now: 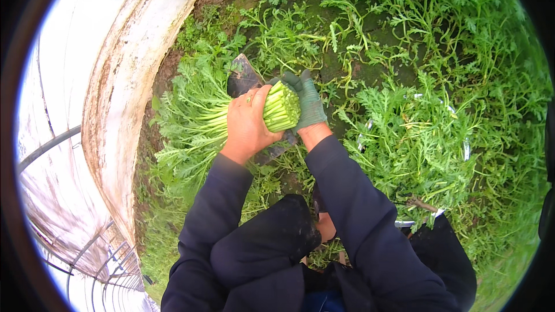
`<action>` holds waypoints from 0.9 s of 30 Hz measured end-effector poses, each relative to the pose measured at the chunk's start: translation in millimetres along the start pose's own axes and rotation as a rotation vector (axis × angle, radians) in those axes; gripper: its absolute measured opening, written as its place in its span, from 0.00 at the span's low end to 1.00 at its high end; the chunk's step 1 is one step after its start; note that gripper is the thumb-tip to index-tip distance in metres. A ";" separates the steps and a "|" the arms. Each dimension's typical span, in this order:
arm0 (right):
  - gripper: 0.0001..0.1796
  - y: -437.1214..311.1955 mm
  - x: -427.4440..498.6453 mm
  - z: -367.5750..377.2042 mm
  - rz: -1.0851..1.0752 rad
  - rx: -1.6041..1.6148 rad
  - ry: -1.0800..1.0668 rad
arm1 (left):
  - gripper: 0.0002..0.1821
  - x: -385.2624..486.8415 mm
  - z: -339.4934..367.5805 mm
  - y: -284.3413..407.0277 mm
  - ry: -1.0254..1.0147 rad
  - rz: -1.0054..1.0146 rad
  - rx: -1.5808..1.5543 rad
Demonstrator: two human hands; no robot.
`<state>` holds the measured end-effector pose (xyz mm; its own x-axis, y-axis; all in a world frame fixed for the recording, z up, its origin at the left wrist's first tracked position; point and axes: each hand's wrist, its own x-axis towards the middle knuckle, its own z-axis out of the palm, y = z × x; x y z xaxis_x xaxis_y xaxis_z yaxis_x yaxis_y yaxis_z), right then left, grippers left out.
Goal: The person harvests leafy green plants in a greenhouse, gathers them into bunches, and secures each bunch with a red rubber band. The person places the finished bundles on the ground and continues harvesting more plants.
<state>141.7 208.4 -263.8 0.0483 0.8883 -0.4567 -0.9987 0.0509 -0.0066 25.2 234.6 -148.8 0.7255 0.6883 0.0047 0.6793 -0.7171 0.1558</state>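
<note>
My bare left hand (pixel 247 123) is wrapped around a thick bundle of leafy greens (pixel 282 106), which look like crown daisy. Pale cut stem ends face right, while the feathery leaves (pixel 190 112) fan out to the left. A green work glove covers my right hand (pixel 311 102), which cups the cut ends from the right and far side; some of its fingers are hidden behind the stems. Beneath the bundle lies a dark, flat, worn board or plate (pixel 243 77), partly covered by my hands.
To the right, a heap of cut greens (pixel 407 151) has white edges (pixel 466 149) showing around it. A brown stick or handle (pixel 422 203) lies near my right knee (pixel 442 260). Greens grow densely beyond (pixel 433 13). Stained plastic sheeting (pixel 117 73) walls off the left side.
</note>
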 end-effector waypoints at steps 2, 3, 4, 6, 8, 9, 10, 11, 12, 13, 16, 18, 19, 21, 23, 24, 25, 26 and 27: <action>0.26 3.2 -3.4 -4.3 -0.044 -0.029 0.057 | 0.47 -4.0 -0.1 4.8 0.020 -0.006 0.013; 0.25 4.5 -5.1 -7.2 -0.048 -0.043 0.139 | 0.47 -6.1 0.7 7.5 0.016 -0.022 0.018; 0.21 4.9 -5.7 -9.7 -0.027 0.029 0.141 | 0.47 -5.9 2.1 9.2 -0.018 -0.054 0.027; 0.20 3.9 -5.6 -14.1 -0.026 0.012 0.087 | 0.48 -5.2 4.2 10.8 -0.039 -0.071 0.093; 0.18 0.9 -4.3 -16.3 -0.034 -0.038 0.055 | 0.51 -5.2 6.5 12.8 -0.025 -0.095 0.188; 0.18 0.2 -3.3 -16.2 -0.020 -0.036 0.067 | 0.54 -5.7 7.1 13.5 -0.053 -0.119 0.194; 0.17 -1.4 -3.4 -16.3 -0.038 -0.040 0.012 | 0.54 -5.9 6.9 12.4 -0.054 -0.113 0.144; 0.17 -1.8 -4.0 -15.9 -0.033 -0.035 0.011 | 0.55 -6.5 6.1 11.0 -0.075 -0.122 0.107; 0.18 -2.6 -4.3 -14.9 -0.033 -0.052 -0.030 | 0.56 -6.9 6.0 11.1 -0.056 -0.114 0.129; 0.19 -2.7 -4.8 -13.9 -0.015 -0.054 -0.023 | 0.56 -7.4 5.7 10.8 -0.063 -0.134 0.125; 0.20 -4.1 -2.6 -9.8 0.002 -0.064 -0.061 | 0.53 -4.9 3.9 6.5 -0.045 -0.157 0.114; 0.21 -7.4 2.2 -7.6 0.031 -0.070 -0.099 | 0.50 -0.8 3.3 2.6 -0.070 -0.186 0.080; 0.21 -10.0 5.2 -7.0 0.037 -0.071 -0.116 | 0.48 1.6 3.5 1.5 -0.099 -0.189 0.072; 0.22 -13.5 11.7 -8.1 0.089 -0.126 -0.072 | 0.45 6.5 4.6 -1.3 -0.106 -0.197 0.072; 0.23 -15.5 18.3 -11.3 0.092 -0.119 -0.067 | 0.43 6.5 6.1 -2.2 -0.041 -0.176 0.048; 0.25 -17.0 20.4 -13.7 0.122 -0.165 -0.094 | 0.43 4.8 7.0 -1.5 -0.034 -0.176 0.027; 0.25 -16.1 21.2 -16.7 0.155 -0.164 -0.132 | 0.43 3.5 7.8 -1.5 -0.025 -0.172 0.005; 0.26 -16.4 20.9 -19.3 0.157 -0.178 -0.116 | 0.43 0.6 8.7 -0.1 0.014 -0.156 0.041; 0.26 -16.1 20.3 -20.5 0.128 -0.205 -0.075 | 0.43 -0.3 8.9 -1.4 0.053 -0.154 0.045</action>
<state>158.4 216.3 -291.2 -0.0853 0.9133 -0.3982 -0.9790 -0.1510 -0.1367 25.0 234.3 -157.7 0.6064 0.7943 0.0366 0.7870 -0.6062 0.1145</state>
